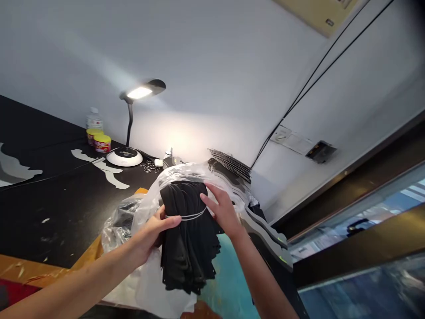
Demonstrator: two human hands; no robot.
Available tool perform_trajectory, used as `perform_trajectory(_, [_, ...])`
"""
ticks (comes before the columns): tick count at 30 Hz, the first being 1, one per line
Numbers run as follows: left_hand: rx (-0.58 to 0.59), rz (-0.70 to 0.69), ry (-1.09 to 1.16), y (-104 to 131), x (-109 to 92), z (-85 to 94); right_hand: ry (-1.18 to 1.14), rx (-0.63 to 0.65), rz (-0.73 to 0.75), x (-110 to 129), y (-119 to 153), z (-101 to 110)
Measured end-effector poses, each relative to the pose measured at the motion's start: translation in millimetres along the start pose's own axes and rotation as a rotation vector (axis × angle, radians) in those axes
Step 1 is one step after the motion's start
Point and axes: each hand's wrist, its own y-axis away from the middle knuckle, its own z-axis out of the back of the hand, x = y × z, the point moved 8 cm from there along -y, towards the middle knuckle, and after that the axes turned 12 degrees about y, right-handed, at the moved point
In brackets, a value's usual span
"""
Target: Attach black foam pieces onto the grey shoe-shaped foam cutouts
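Note:
A thick bundle of black cut pieces (pixel 189 239) is tied round with a thin white band (pixel 192 216). My left hand (pixel 157 228) grips its left side, the thumb lying across the band and the other fingers hidden behind. At the upper right edge, my right hand (pixel 221 206) has its thumb and index finger on the bundle; its remaining fingers are hidden. Under and behind the bundle lies a crumpled translucent plastic bag (pixel 149 195).
A lit desk lamp (pixel 124 157) stands by the wall beside yellow-lidded tubs (pixel 102 143) and a clear bottle (pixel 94 119). Grey cut pieces (pixel 111 173) lie on the black table (pixel 66 212). Stacked grey pieces (pixel 232 166) rise behind my right hand. A turquoise sheet (pixel 229 274) lies below.

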Motion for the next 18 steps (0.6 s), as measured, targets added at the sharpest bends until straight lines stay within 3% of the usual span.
perform_trajectory(3, [-0.037,-0.097,-0.043,5.9,-3.3,4.6,0.021,0.18,0.085,-2.2,-9.5,-11.6])
perform_trajectory(6, [-0.065,-0.203,-0.109,15.3,-14.5,6.8,0.034,0.297,0.07,-9.7,-13.8,-26.4])
perform_trajectory(8, [-0.08,-0.227,-0.147,21.4,-22.7,8.1,0.066,0.448,-0.003,-18.4,-12.1,-44.2])
perform_trajectory(12, [-0.096,-0.213,-0.22,29.1,-33.0,17.2,0.249,0.762,-0.313,-40.5,-4.0,-71.8])
perform_trajectory(14, [-0.088,-0.208,-0.274,32.3,-32.4,24.8,0.294,0.792,-0.401,-40.8,-9.4,-73.0])
perform_trajectory(18, [-0.123,-0.247,-0.476,42.0,-24.4,42.6,0.254,0.728,-0.446,-33.8,-35.9,-69.4])
